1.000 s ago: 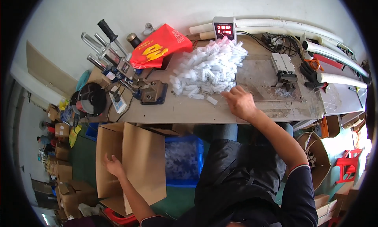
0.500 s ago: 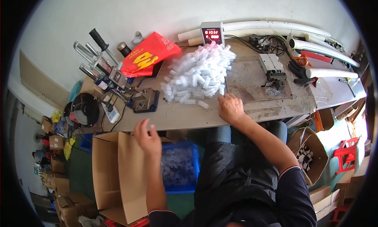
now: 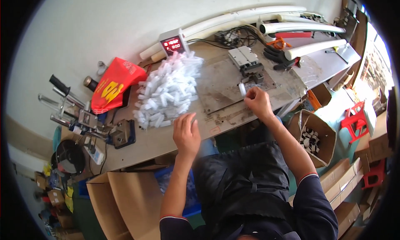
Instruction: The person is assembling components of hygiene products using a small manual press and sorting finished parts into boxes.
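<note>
My right hand [image 3: 258,103] is closed in a pinch on a short white ribbed plastic tube [image 3: 242,89]. It holds the tube at the front of a small clamp-like metal fixture [image 3: 251,68]. A metal base plate [image 3: 221,83] lies beneath that fixture. At the table's front edge, my left hand [image 3: 186,133] hovers near the pile of similar clear-white tubes [image 3: 166,92]. Its fingers are loosely bent, with the thumb apart, and I see nothing in them.
A counter box with red digits [image 3: 173,43] stands behind the pile. Leftward are a red bag [image 3: 118,83] and a lever press [image 3: 89,115]. A black glove [image 3: 277,56] and white pipes [image 3: 316,49] lie right. Below are cardboard boxes [image 3: 135,198] and a blue crate [image 3: 192,208].
The view has turned right. My right hand has moved from the pile's edge to the metal fixture with a tube. My left hand has come from above the cardboard box toward the pile.
</note>
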The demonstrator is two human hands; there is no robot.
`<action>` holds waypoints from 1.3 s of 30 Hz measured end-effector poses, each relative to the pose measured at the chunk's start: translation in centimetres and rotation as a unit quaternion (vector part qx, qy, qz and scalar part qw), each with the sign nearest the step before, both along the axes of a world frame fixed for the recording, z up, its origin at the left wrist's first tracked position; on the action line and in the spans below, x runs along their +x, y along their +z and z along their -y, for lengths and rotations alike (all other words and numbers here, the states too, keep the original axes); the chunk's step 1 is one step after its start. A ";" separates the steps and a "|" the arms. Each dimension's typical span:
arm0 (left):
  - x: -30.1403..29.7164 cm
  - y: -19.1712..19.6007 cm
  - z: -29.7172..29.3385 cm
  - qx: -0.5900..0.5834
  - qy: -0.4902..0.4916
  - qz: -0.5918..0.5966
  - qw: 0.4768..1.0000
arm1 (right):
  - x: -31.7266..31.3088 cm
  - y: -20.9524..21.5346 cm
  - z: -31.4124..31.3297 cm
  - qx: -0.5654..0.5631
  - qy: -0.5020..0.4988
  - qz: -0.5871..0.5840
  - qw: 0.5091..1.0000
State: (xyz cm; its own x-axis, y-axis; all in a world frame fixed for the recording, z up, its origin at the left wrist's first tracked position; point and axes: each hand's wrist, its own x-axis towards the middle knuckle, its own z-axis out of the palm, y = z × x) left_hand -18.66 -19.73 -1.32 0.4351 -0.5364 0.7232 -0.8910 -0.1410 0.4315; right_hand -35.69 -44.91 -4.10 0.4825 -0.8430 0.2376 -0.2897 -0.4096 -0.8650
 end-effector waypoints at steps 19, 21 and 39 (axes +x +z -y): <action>1.7 -1.8 9.5 0.073 -0.077 -0.007 0.994 | -1.2 1.7 3.3 0.049 -0.116 -0.012 0.992; 1.8 -1.7 9.5 0.079 -0.078 -0.030 0.993 | -1.1 1.8 3.4 0.066 -0.123 -0.015 0.990; 1.9 -1.7 9.5 0.071 -0.078 -0.027 0.994 | -0.4 1.2 3.8 0.089 -0.152 0.029 0.984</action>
